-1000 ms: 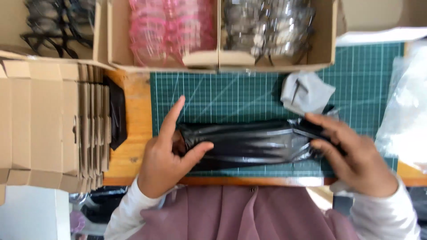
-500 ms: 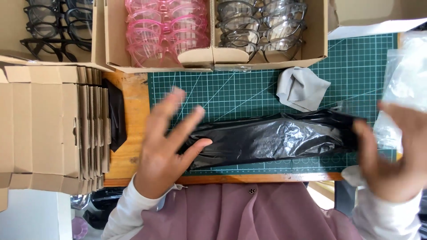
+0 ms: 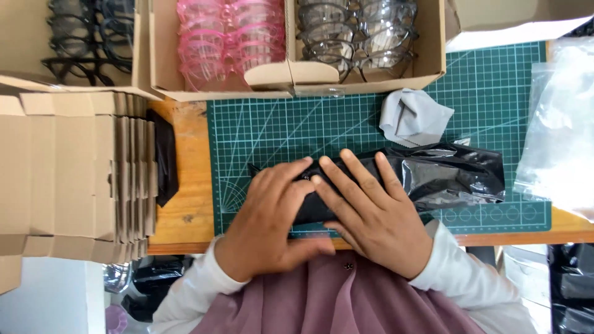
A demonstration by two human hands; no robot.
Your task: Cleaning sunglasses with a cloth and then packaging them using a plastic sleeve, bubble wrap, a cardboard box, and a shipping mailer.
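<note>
Both hands lie flat on a black bag (image 3: 433,176) that stretches left to right across the green cutting mat (image 3: 278,133). The left hand (image 3: 275,216) is spread open, palm down, fingers pointing up and to the right, covering the bag's left end; its thumb runs along the near edge of the mat. The right hand (image 3: 371,213) is open too, fingers fanned and pressed onto the bag just beside the left hand — the two touch or overlap at the fingertips. Neither hand grips anything; they press down. The right half of the bag shows free, glossy and crinkled, reaching nearly to the mat's right edge.

A crumpled grey cloth (image 3: 411,114) sits on the mat just above the bag, touching or almost touching its upper edge. Behind the mat stands a cardboard box (image 3: 167,68) with two compartments — pink glasses (image 3: 226,37) in the left one, clear glasses (image 3: 356,34) in the right. A further box to the left holds black glasses (image 3: 86,40). At the left of the wooden bench (image 3: 185,210) lies a stack of flattened cartons (image 3: 68,167). Clear plastic bags (image 3: 560,130) lie at the right edge.
</note>
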